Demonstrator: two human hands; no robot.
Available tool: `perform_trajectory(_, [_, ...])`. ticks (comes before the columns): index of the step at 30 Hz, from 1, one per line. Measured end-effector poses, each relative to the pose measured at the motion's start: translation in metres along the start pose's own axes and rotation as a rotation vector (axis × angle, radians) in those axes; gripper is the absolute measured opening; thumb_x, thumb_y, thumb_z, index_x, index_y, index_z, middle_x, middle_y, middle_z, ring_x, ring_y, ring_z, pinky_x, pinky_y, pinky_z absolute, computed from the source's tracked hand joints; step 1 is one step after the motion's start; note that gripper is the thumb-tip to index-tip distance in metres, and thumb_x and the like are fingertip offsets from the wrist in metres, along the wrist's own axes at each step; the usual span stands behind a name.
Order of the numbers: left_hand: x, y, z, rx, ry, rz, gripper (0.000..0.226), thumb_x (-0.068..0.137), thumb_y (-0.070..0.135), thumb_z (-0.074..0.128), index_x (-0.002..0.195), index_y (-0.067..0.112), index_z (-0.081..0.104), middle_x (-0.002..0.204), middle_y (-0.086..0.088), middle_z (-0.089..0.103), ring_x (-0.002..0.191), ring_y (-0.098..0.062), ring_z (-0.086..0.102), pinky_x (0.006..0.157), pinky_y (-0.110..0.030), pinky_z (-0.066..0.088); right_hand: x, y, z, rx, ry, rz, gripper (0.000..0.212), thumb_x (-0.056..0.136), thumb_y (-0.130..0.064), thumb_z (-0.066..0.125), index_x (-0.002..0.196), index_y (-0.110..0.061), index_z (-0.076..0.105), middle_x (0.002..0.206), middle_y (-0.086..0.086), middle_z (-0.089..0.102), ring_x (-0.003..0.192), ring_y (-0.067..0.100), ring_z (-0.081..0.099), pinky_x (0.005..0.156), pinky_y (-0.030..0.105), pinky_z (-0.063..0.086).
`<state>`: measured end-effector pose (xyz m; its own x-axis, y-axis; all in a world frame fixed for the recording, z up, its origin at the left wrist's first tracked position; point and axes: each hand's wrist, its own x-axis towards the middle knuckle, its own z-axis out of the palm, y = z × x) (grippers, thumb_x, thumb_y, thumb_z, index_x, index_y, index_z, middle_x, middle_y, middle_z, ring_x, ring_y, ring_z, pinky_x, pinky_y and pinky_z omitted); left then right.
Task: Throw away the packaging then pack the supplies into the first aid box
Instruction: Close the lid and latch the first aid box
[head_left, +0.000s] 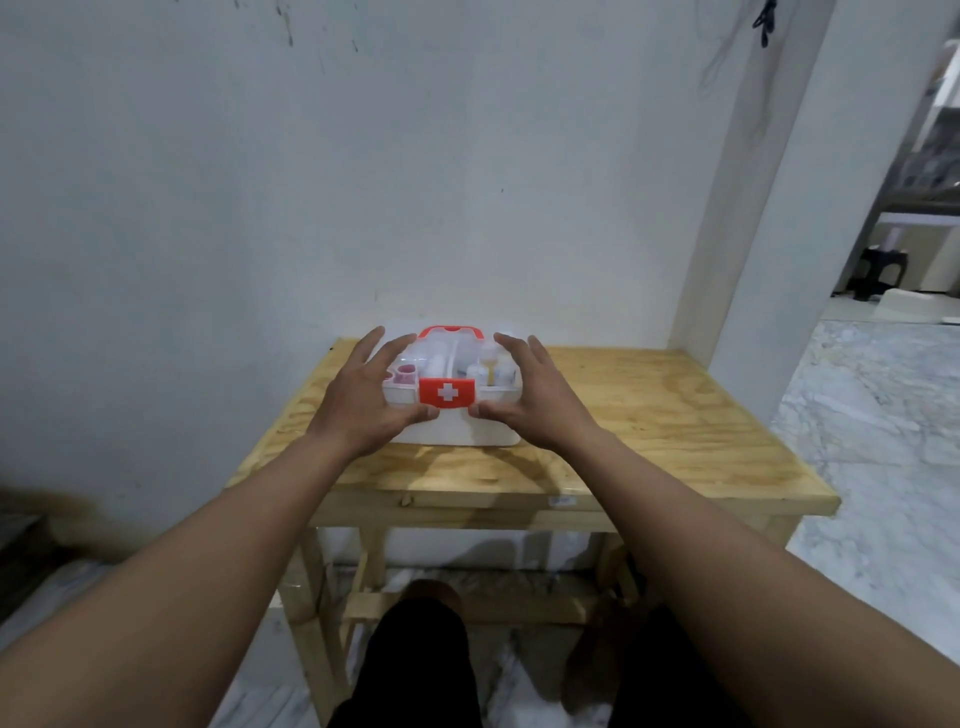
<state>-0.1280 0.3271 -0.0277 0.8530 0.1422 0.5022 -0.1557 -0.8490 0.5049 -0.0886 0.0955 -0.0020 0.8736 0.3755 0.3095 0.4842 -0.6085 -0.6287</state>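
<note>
A white first aid box (451, 428) with a clear lid, a red handle (451, 329) and a red latch bearing a white cross (447, 391) sits on the wooden table. Through the lid I see small bottles (488, 370) on the right and pinkish rolls (405, 373) on the left. My left hand (363, 397) lies over the box's left end, fingers spread on the lid, thumb under the latch. My right hand (530, 397) mirrors it on the right end, thumb at the latch's lower right corner.
The plywood table (649, 431) stands against a white wall, with bare wood right of the box. A white pillar (753, 208) rises at the table's back right corner. Marble floor (872, 415) stretches to the right. My legs are below the table's front edge.
</note>
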Motion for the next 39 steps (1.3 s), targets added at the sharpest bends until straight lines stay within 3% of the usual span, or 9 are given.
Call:
perform_trajectory(3, [-0.003, -0.004, 0.003, -0.099, 0.048, -0.082, 0.116, 0.06, 0.042, 0.093, 0.154, 0.034, 0.026, 0.157, -0.002, 0.035, 0.133, -0.024, 0.045, 0.098, -0.03, 0.039, -0.002, 0.011, 0.004, 0.169, 0.012, 0.048, 0.11, 0.072, -0.02, 0.087, 0.152, -0.027, 0.012, 0.144, 0.002, 0.046, 0.128, 0.024, 0.051, 0.091, 0.026, 0.042])
perform_trajectory(9, [-0.004, -0.005, 0.011, -0.264, 0.028, -0.141, 0.119, 0.061, 0.029, 0.095, 0.154, 0.033, 0.02, 0.15, -0.004, 0.045, 0.126, -0.027, 0.053, 0.092, -0.032, 0.049, -0.003, 0.024, 0.014, 0.133, -0.02, 0.044, 0.126, 0.076, -0.016, 0.084, 0.155, -0.034, -0.012, 0.151, 0.002, 0.044, 0.129, 0.025, 0.051, 0.099, 0.037, 0.045])
perform_trajectory(15, [0.005, -0.005, 0.016, -0.284, 0.018, -0.108, 0.115, 0.062, 0.025, 0.095, 0.152, 0.03, 0.024, 0.143, -0.003, 0.05, 0.111, -0.015, 0.054, 0.081, -0.022, 0.048, 0.006, 0.035, 0.014, 0.12, 0.022, 0.03, 0.122, 0.076, -0.013, 0.084, 0.155, -0.037, -0.005, 0.14, 0.004, 0.056, 0.118, 0.026, 0.061, 0.089, 0.031, 0.047])
perform_trajectory(20, [0.023, 0.004, 0.035, -0.326, 0.006, -0.112, 0.117, 0.059, 0.026, 0.096, 0.151, 0.035, 0.024, 0.128, 0.008, 0.054, 0.103, -0.013, 0.057, 0.078, -0.022, 0.052, 0.018, 0.053, 0.0, 0.126, 0.033, 0.044, 0.121, 0.075, -0.012, 0.084, 0.154, -0.037, -0.003, 0.137, 0.003, 0.058, 0.115, 0.025, 0.062, 0.085, 0.031, 0.049])
perform_trajectory(24, [0.051, 0.013, 0.051, -0.342, -0.008, -0.118, 0.12, 0.056, 0.031, 0.098, 0.149, 0.041, 0.022, 0.121, 0.012, 0.054, 0.104, -0.015, 0.059, 0.082, -0.028, 0.054, 0.037, 0.068, -0.017, 0.118, 0.055, 0.058, 0.12, 0.074, -0.012, 0.084, 0.154, -0.039, -0.001, 0.136, 0.0, 0.058, 0.114, 0.026, 0.062, 0.091, 0.038, 0.052])
perform_trajectory(29, [0.096, 0.026, 0.069, -0.352, -0.02, -0.112, 0.122, 0.055, 0.03, 0.098, 0.149, 0.043, 0.021, 0.123, 0.009, 0.056, 0.105, -0.018, 0.06, 0.084, -0.03, 0.054, 0.074, 0.088, -0.038, 0.119, 0.07, 0.083, 0.12, 0.074, -0.012, 0.085, 0.153, -0.041, -0.001, 0.138, -0.003, 0.055, 0.112, 0.02, 0.059, 0.091, 0.035, 0.05])
perform_trajectory(33, [0.126, 0.028, 0.089, -0.371, -0.015, -0.104, 0.121, 0.057, 0.028, 0.097, 0.15, 0.04, 0.021, 0.126, 0.009, 0.056, 0.107, -0.017, 0.059, 0.087, -0.031, 0.053, 0.105, 0.106, -0.045, 0.103, 0.076, 0.089, 0.121, 0.074, -0.013, 0.085, 0.153, -0.041, -0.002, 0.143, -0.002, 0.051, 0.118, 0.024, 0.058, 0.094, 0.04, 0.051])
perform_trajectory(39, [0.154, 0.028, 0.124, -0.394, -0.026, -0.125, 0.119, 0.06, 0.024, 0.096, 0.153, 0.033, 0.022, 0.142, -0.002, 0.053, 0.111, -0.015, 0.054, 0.087, -0.03, 0.05, 0.139, 0.137, -0.044, 0.093, 0.069, 0.114, 0.119, 0.076, -0.013, 0.084, 0.155, -0.037, -0.002, 0.148, 0.0, 0.046, 0.126, 0.024, 0.055, 0.096, 0.04, 0.052])
